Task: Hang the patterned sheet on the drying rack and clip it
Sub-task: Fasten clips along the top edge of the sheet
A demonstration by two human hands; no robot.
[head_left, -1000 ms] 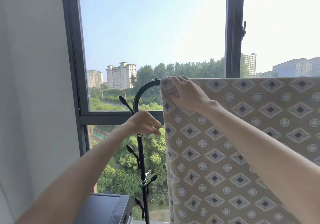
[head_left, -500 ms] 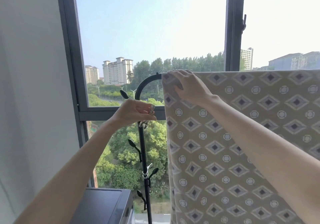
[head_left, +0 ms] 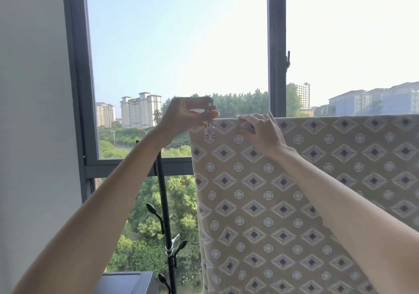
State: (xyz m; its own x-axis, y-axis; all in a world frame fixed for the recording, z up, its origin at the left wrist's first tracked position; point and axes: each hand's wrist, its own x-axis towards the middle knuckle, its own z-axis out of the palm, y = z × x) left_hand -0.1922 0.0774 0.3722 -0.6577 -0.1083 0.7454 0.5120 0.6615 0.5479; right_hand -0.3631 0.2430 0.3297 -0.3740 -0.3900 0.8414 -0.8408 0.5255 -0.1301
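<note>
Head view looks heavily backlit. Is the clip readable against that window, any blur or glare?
Head view: sky glare whitens the right pane; same view: the clip in the left hand is small, pale and soft-edged at the sheet's top corner; same view: the window frame at the left leans, lens distortion.

Both bare forearms reached up and forward, converging. The left hand (head_left: 188,116) was cocked at the wrist, thumb and fingers pinching a clip (head_left: 209,131). The right hand (head_left: 260,131) lay palm-down just beside it on the sheet (head_left: 283,203), fingers bent leftward; whether they gripped or only pressed was unclear.
</note>
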